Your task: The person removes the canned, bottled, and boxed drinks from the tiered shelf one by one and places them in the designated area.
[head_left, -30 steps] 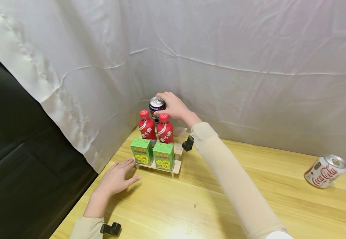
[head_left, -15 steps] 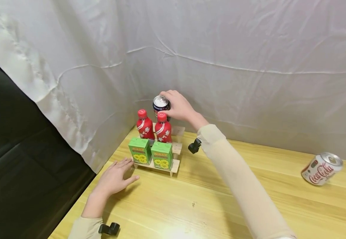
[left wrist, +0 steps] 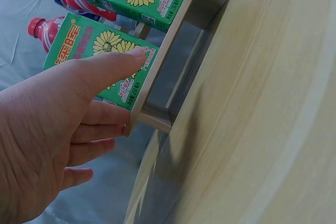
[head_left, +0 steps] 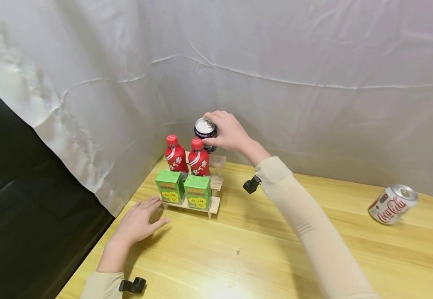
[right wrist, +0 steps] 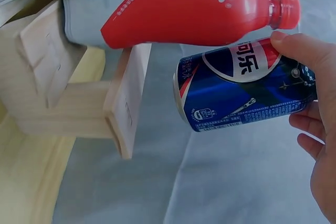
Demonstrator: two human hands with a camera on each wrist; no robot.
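Note:
My right hand (head_left: 228, 131) grips a blue cola can (right wrist: 241, 87) near its top, thumb on one side and fingers round the other. The can is upright, and the right wrist view shows a gap between its base and the top step of the wooden tiered rack (head_left: 215, 204). Two red bottles (head_left: 198, 161) stand on the middle step, the right one partly covering the can in the head view. Two green drink cartons (left wrist: 100, 43) fill the bottom step. My left hand (head_left: 138, 222) is at the rack's front left corner, fingers extended, thumb overlapping a carton in the left wrist view.
A white Coca-Cola can (head_left: 392, 204) leans at a tilt on the right side of the wooden table (head_left: 261, 257). Grey-white curtains (head_left: 294, 104) hang close behind and left of the rack. Black cloth (head_left: 25, 199) borders the table's left edge.
My right hand has moved the blue cola can rightward along the back of the rack, from between the bottles to behind the right one. The left hand stays at the rack's corner.

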